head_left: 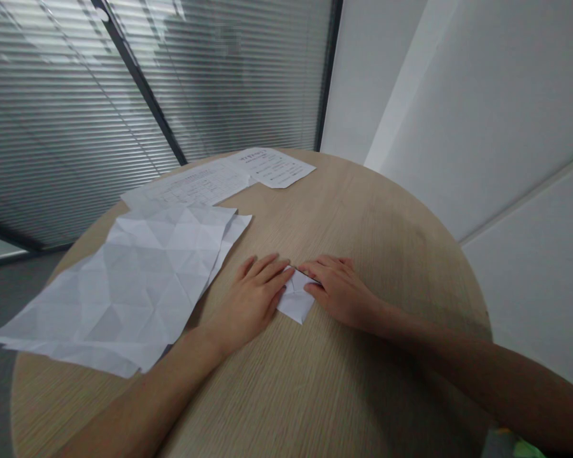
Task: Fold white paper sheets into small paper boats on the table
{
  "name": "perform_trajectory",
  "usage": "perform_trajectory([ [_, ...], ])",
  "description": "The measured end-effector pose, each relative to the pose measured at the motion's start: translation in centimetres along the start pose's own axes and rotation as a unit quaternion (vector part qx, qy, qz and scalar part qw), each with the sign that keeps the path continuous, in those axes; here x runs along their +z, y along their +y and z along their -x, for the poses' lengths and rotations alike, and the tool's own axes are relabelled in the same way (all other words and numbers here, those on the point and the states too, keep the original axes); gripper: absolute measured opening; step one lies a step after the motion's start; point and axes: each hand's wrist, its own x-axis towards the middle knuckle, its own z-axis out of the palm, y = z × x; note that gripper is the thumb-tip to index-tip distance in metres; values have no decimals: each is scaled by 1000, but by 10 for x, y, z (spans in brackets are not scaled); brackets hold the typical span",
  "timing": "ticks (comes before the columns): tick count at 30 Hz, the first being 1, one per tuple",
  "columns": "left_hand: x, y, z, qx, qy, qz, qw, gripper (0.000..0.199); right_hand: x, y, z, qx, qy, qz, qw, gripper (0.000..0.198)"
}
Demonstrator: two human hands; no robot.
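A small folded piece of white paper (pixel 297 301) lies on the round wooden table (pixel 286 394), one corner pointing toward me. My left hand (pixel 256 289) rests flat with its fingers stretched out, the fingertips touching the paper's left edge. At the paper's right side, my right hand (pixel 340 287) has its thumb on top and its fingers along the far edge, pinching it. The far edge of the paper is partly hidden under my fingers.
Several large creased white sheets (pixel 157 273) lie stacked to the left, overhanging the table's edge. Behind them are printed sheets (pixel 277 166). Windows with blinds (pixel 248 83) stand behind the table, and a white wall (pixel 496 114) is at the right.
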Motion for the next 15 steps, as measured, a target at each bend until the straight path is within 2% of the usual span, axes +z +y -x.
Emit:
perform_trajectory([
  [9,-10,3,-3,-6,56,71,996,36,1,9,-10,11,15,-67,998,14],
  [12,-16,8,-2,10,126,73,989,32,1,6,-8,-15,54,-98,994,12],
  [15,-22,12,1,48,215,57,974,23,-1,4,-4,-68,143,-106,982,11],
])
